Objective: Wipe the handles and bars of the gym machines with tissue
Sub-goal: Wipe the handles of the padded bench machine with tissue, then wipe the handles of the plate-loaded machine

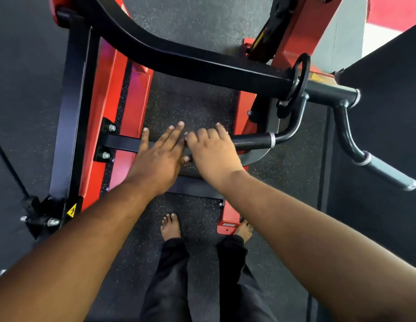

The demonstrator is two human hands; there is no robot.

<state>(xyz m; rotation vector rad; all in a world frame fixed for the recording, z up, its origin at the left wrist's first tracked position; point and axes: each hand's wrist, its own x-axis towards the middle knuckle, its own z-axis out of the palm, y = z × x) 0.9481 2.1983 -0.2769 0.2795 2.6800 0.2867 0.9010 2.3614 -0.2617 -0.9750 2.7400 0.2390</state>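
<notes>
**A:** Handle bar (251,139) of a red-and-black plate-loaded gym machine (114,89), seen from above: a black steel tube running level across the middle of the frame, curving up at its right end towards a black weight plate (297,82). Both bare hands are on it, side by side and touching.

**B:** And the tissue?

**A:** None shows. It may be bunched under the right hand (211,154), whose fingers are curled down over the tube; the palm hides whatever is beneath, so I cannot tell. The left hand (158,159) lies flat, fingers straight and spread a little, pressing on the flat bracket (123,143) where the tube meets the red frame.

**B:** How would the bar handle?

**A:** Rigid, by the look of it, and bolted to a heavy frame, so it should take firm rubbing without shifting much. The glossy paint looks slick; the tissue, being thin and soft, is the part likely to tear or slip. Best wrapped round the tube and drawn along it, gripping well short of the chrome collar (272,140).

**B:** Anything else nearby?

**A:** A second grey handle (388,170) far right, and the person's bare feet (171,225) on speckled rubber flooring (190,105).
</notes>
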